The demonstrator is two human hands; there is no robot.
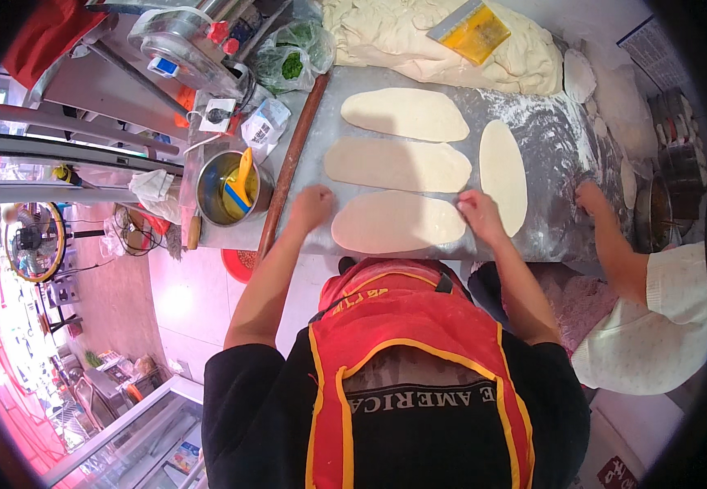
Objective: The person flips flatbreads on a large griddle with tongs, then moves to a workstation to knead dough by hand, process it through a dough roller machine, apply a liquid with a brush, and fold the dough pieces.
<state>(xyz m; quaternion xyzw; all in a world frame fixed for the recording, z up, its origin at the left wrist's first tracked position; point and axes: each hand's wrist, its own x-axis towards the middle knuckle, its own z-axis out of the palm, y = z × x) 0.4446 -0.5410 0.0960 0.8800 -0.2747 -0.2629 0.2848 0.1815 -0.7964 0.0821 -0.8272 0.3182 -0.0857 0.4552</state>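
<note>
Three long, oval sheets of dough lie in a stack of rows on the grey worktop: a far sheet [405, 112], a middle sheet [394, 165] and a near sheet [394, 224]. My left hand [313, 208] is curled beside the left ends of the middle and near sheets. My right hand [481, 216] has its fingers drawn together at the right end of the near sheet. Whether either hand grips dough is hidden. A fourth dough sheet [503, 178] lies lengthwise just right of my right hand.
A large dough mass [362, 41] carries a yellow-bladed scraper [474, 34] at the back. Left stand a long wooden rolling pin [296, 155], a metal pot [205, 191] with a brush [243, 173], and a bag of greens [292, 61]. A co-worker's hand [590, 198] rests at the right.
</note>
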